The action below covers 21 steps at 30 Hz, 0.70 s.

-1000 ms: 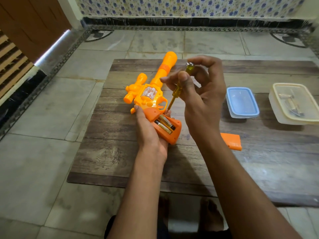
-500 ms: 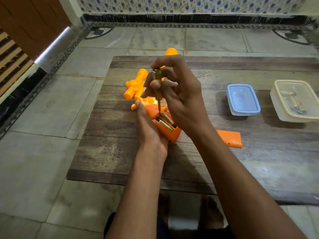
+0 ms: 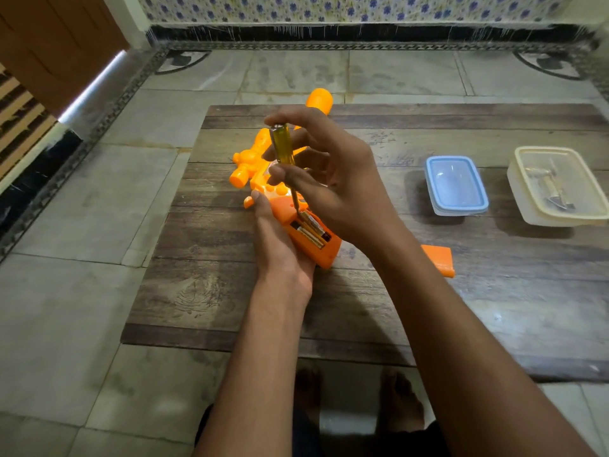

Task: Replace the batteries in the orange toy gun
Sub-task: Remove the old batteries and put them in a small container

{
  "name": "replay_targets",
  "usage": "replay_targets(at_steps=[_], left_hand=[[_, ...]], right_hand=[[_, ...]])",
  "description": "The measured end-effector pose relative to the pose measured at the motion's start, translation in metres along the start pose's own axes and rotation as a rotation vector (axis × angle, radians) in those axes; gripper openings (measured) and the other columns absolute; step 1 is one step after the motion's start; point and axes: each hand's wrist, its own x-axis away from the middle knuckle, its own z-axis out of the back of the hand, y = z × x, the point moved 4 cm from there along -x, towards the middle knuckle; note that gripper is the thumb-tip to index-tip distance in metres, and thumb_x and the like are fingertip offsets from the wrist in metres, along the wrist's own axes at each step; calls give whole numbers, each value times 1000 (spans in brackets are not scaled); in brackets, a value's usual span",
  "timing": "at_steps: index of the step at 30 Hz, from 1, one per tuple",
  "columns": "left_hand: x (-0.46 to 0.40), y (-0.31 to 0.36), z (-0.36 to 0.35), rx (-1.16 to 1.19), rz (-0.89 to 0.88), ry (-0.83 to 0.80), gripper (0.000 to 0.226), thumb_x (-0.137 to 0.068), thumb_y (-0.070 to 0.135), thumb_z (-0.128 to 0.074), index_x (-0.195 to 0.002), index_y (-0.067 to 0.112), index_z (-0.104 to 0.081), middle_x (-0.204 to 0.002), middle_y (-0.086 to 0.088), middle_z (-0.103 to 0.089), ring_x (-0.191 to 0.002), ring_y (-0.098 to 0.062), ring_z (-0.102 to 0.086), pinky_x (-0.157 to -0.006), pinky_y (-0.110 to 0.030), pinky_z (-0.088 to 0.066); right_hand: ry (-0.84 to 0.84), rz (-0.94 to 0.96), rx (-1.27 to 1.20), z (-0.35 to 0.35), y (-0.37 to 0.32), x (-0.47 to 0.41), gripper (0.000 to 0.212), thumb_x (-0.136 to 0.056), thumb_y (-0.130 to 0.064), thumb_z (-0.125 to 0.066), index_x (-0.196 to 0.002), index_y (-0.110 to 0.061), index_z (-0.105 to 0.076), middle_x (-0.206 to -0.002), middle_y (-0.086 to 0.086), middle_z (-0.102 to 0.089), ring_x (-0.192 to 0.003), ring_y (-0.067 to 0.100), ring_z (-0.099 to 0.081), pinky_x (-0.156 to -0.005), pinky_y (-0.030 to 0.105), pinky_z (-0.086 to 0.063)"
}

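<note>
While the left hand (image 3: 280,245) grips the light, rigid gun (image 3: 316,249) by its handle, the right hand (image 3: 333,179) pinches a screwdriver (image 3: 282,145), prying the small batteries (image 3: 311,227).

— What lies underfoot?
— Grey stone floor tiles (image 3: 82,209), patterned dark border (image 3: 108,103).
— And beyond?
— A blue-flowered white wall (image 3: 362,8), brown wooden door (image 3: 56,44), and a low dark wooden plank table (image 3: 197,291).

wooden table (image 3: 214,291), blue tub (image 3: 456,186), cream tub (image 3: 527,216)
</note>
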Motion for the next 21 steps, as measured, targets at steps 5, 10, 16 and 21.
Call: replay_targets(at_steps=[5, 10, 16, 21], left_hand=[[4, 0, -2, -4, 1, 24, 60, -104, 64, -30, -125, 24, -70, -112, -9, -78, -109, -27, -72, -104, -52, -52], [5, 0, -5, -35, -25, 42, 57, -105, 61, -31, -119, 24, -71, -107, -8, -79, -107, -26, -73, -102, -51, -54], [0, -2, 0, -23, -6, 76, 57, -102, 66, -35, -111, 25, -74, -100, -9, -79, -109, -31, -72, -104, -55, -51], [-7, -3, 1, 13, -12, 51, 71, -104, 63, -31, -79, 21, -82, -83, -9, -78, -85, -24, -72, -87, -43, -57]], right_hand=[[10, -17, 19, -2, 8, -6, 55, -97, 3, -64, -149, -6, -50, -96, 5, -68, -80, 17, -75, -71, 39, -64], [43, -36, 24, -6, 18, -12, 62, -95, 12, -54, -153, -7, -46, -87, 8, -68, -69, 15, -68, -66, 38, -62], [94, -56, -42, 0, 22, -17, 63, -94, 12, -53, -153, -6, -45, -83, 0, -64, -68, 16, -67, -62, 39, -61], [187, -81, -162, 9, 23, -15, 52, -97, 8, -58, -147, -5, -48, -93, 24, -61, -75, 28, -74, -69, 42, -65]])
